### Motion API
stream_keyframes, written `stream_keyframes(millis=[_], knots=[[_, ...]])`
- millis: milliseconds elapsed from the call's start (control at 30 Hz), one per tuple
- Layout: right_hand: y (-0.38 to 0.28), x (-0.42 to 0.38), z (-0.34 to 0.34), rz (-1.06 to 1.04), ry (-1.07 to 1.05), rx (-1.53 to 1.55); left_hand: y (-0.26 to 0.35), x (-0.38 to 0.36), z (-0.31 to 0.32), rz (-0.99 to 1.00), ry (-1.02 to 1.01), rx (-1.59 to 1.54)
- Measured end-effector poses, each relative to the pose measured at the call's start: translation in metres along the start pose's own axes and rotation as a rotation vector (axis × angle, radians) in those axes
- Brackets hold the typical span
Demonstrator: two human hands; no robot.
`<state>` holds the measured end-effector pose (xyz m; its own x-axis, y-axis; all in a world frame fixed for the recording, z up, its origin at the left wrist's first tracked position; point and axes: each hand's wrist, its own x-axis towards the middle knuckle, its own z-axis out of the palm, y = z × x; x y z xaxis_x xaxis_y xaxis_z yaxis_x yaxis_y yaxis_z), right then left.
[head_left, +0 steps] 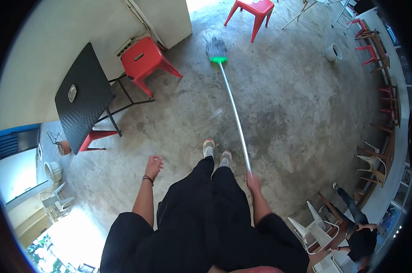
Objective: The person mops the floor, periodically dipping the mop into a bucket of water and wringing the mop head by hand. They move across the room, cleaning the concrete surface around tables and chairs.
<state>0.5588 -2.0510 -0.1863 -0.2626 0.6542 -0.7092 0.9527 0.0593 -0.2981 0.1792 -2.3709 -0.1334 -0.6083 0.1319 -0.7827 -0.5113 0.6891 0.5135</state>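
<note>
Concrete floor (297, 118) extends between the black tabletop (85, 109) at left and the white chair (322, 233) at lower right; the string mop (235, 116) reaches forward across it, strands on the concrete, with the right hand's (254, 182) grip wrapped around the handle and the left hand (154, 167) loosely curled, nothing visible in it. An overly wide leftward swing could strike the near red stool's (144, 59) legs, and one-handed support could let the handle twist. Lateral room is greatest right of the handle, bounded ahead by the white bucket (333, 53).
</note>
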Motion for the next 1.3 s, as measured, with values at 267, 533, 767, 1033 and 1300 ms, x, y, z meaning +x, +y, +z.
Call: stream_keyframes(millis=[267,533,767,1033,1300], knots=[[0.1,-0.169,-0.039,0.44,-0.188,-0.264,-0.008,0.025,-0.013,-0.485,-0.132,0.019],[-0.114,0.097,-0.095,0.157,-0.12,-0.144,0.141,0.106,-0.005,-0.246,0.032,-0.135],[-0.545,0.453,-0.156,-0.264,-0.11,0.196,0.272,0.132,-0.008,-0.125,0.07,-0.133],[-0.673,0.405,-0.24,-0.415,-0.26,0.26,0.264,0.119,-0.04,-0.333,0.12,-0.212],[-0.434,0.149,-0.26,-0.218,-0.196,0.286,0.266,0.19,-0.052,-0.4,-0.095,-0.103]])
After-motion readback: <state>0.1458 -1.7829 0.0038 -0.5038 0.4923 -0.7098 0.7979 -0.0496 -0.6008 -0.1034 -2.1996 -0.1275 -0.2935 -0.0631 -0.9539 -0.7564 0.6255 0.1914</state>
